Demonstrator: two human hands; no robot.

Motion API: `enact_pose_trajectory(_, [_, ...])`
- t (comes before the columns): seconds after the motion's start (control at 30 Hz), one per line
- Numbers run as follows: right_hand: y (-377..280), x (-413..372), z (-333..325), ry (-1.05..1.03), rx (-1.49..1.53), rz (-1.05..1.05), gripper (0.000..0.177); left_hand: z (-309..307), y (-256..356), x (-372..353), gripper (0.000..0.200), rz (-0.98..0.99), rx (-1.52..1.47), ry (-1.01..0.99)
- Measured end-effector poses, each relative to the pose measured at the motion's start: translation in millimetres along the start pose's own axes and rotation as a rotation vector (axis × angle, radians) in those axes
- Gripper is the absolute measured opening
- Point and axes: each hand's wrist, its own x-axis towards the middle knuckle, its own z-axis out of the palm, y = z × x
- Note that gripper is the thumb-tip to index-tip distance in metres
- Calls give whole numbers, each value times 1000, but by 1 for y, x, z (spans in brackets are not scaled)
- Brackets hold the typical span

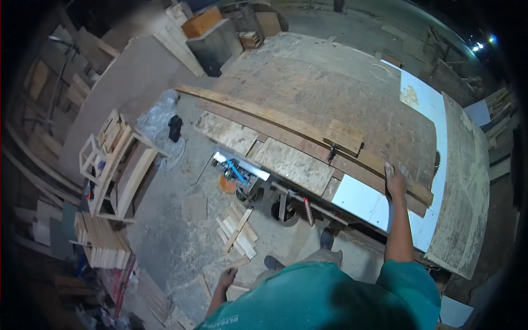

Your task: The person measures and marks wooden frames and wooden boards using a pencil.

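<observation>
My right hand (396,181) is closed over the near edge of a long wooden plank (264,114), close to its right end. The plank lies across the worktable (308,82). A short wooden block (344,136) sits against the plank, with a small black clamp-like piece (332,153) beside it. White panels (357,196) line the table's near edge. Low at my side, my left hand (226,278) has its fingers drawn together near a thin wood strip (238,263); whether it holds anything is too small to tell.
Below the table edge stands a machine with blue parts (236,169). Loose wood strips (239,234) lie on the floor. At left are a wooden frame (124,170), stacked wood (104,242) and clear plastic (159,115). A saw blade (437,163) shows at right.
</observation>
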Motion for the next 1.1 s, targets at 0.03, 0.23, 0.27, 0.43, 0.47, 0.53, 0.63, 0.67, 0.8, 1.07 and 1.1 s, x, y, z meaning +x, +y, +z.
enact_pose_trajectory(0.03, [-4, -17, -2, -34, 78, 55, 56, -11, 11, 11, 50, 50, -10, 25])
enact_pose_trajectory(0.23, [-64, -63, -9, 33, 245, 71, 43, -67, -7, 81, 51, 101, 64, 51])
enact_pose_trajectory(0.27, [-65, -57, 10, 70, 237, 41, 41, -75, -8, 81, 49, 92, 60, 44])
enact_pose_trajectory(0.43, [-108, -62, 34, 58, 39, 150, 34, -97, -34, 60, 41, 3, -81, -32])
enact_pose_trajectory(0.47, [-109, -61, 36, 90, -40, 156, 35, -93, -45, 54, 39, 13, -138, -21])
enact_pose_trajectory(0.53, [-92, -51, 58, 147, -140, 142, 37, -76, -76, 46, 29, -10, -221, 33])
enact_pose_trajectory(0.63, [-89, -51, 59, 161, -233, 87, 40, -18, -124, 26, 25, -36, -457, 289])
enact_pose_trajectory(0.67, [-95, -54, 53, 165, -266, 78, 40, 3, -142, 24, 20, -114, -425, 295])
enact_pose_trajectory(0.8, [-89, -48, 61, 149, -224, 117, 44, 90, -200, 10, 16, 296, 463, 237])
enact_pose_trajectory(1.07, [-81, -39, 62, 115, -296, 101, 44, 116, -73, -16, 61, -461, -837, -283])
enact_pose_trajectory(1.1, [-77, -35, 65, 106, -289, 103, 44, 109, -54, -14, 68, -430, -991, -326])
